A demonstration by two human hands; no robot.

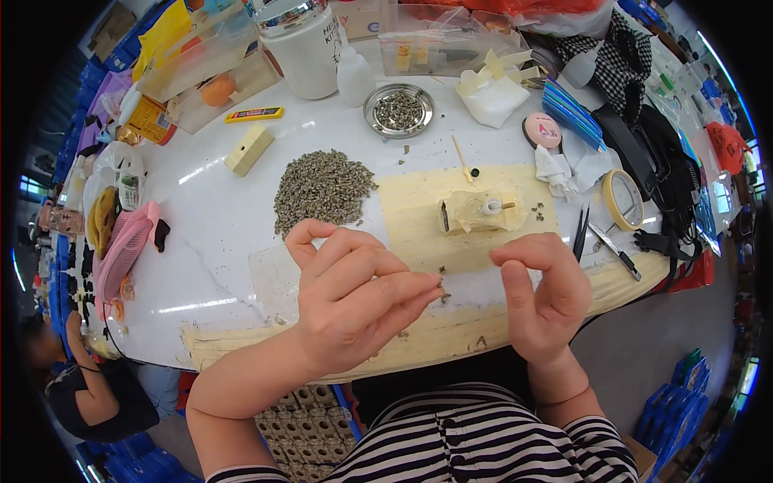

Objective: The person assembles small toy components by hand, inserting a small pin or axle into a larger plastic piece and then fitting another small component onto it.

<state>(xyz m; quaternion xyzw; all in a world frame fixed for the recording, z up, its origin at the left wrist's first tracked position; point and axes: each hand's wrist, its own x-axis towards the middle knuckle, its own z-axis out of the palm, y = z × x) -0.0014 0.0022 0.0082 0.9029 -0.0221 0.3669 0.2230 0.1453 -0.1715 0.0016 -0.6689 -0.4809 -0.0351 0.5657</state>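
My left hand (346, 294) is closed in a pinch above the near part of the table. A small dark metal part (441, 282) shows at its thumb and index fingertips. To its right, my right hand (549, 294) is raised with curled fingers. Its index finger and thumb are bent close together, and I cannot make out anything between them. Beyond my left hand lies a heap of small metal parts (324, 191). A taped block-like fixture (481, 211) with a white peg on top sits on yellow taped paper (411, 185).
A round metal dish (398, 111) holds more small parts at the back. A white bottle (354, 76) stands beside a white canister (302, 52). Tweezers (580, 233), a utility knife (614, 251) and a tape roll (623, 200) lie right. A pink mesh pouch (122, 253) lies left.
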